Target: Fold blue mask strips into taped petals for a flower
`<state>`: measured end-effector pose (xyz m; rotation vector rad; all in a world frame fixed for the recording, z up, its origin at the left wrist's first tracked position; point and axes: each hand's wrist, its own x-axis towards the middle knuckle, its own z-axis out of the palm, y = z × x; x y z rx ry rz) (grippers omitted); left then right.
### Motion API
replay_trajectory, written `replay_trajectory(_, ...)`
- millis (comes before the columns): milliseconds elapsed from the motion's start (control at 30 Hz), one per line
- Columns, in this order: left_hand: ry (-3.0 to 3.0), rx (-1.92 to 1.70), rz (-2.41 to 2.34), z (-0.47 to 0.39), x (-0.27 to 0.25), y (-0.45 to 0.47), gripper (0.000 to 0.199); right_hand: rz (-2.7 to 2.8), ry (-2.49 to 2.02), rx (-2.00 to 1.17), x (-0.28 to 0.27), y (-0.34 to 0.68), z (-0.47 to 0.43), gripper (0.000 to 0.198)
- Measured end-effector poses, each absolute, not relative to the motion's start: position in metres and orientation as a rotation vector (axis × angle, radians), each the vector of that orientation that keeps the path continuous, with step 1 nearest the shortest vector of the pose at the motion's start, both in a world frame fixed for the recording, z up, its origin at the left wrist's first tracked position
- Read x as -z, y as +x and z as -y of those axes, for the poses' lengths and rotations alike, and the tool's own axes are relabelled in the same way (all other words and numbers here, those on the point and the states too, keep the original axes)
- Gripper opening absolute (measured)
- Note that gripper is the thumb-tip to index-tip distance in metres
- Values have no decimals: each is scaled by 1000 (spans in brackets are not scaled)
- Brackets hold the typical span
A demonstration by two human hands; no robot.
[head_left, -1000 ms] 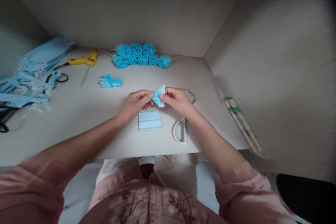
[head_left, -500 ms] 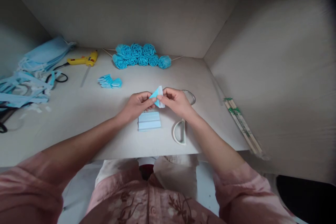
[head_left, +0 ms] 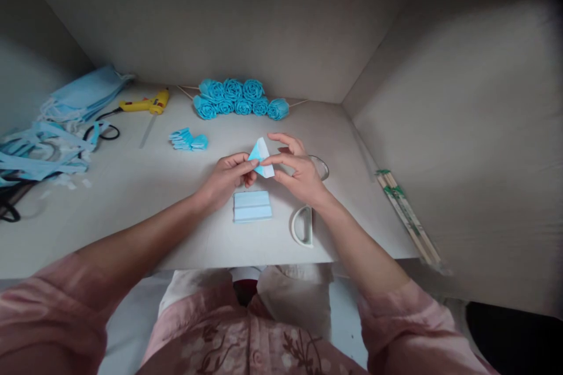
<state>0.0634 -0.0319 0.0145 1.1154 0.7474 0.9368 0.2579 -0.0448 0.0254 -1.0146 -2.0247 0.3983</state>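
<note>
Centrally, above the pale table [head_left: 132, 187], a small folded piece [head_left: 260, 150] of blue and white material is held up, its outline roughly triangular. It is pinched firmly by the left hand [head_left: 229, 177], with the thumb laid over its blue face and the fingers curled behind. The right hand [head_left: 301, 173] is held loosely open on the right of the piece: its forefinger is lifted clear, another finger is extended to the face close to the left thumb, and the thumb is set beside the lower right corner, though whether that corner is touched cannot be told. On the table just nearer than the hands, a flat rectangular blue pad [head_left: 253, 211] is laid. To the right of the pad a white D-shaped loop [head_left: 311, 228] is seen, and farther off a dark-rimmed loop [head_left: 326, 169] is partly hidden by the right hand. At the far side, blue rosettes [head_left: 233, 90] are grouped, with thin sticks shown at both ends. Pleated blue pieces [head_left: 180, 139] are placed nearer and to the left. Farther left, a yellow glue gun [head_left: 141, 105], stacked face masks [head_left: 85, 94] and tangled strips [head_left: 35, 167] are found. Along the right side, wrapped sticks [head_left: 409, 217] are laid slantwise.
</note>
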Motion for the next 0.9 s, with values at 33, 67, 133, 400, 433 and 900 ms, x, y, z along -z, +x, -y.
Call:
replay_trajectory(33, 1136, -935, -757, 32, -14, 64, 27, 2013, -1016, -403, -25, 258, 44, 16)
replay_trajectory(67, 1156, -933, -765, 33, -14, 64, 28, 1997, -1015, -409, -25, 258, 44, 11)
replay_trajectory(133, 1187, -927, -770, 33, -13, 64, 29, 1956, -1006, -435, -24, 258, 44, 8)
replay_trajectory(400, 1257, -943, -794, 34, -9, 64, 29, 1778, -1091, -744, -31, 251, 49, 10)
replay_trajectory(433, 1259, -948, -798, 34, -9, 64, 29, 1753, -1108, -784, -31, 250, 49, 11)
replay_trajectory(900, 1429, -933, -878, 35, -11, 65, 35, 1616, -1125, -1037, -18, 253, 40, 44)
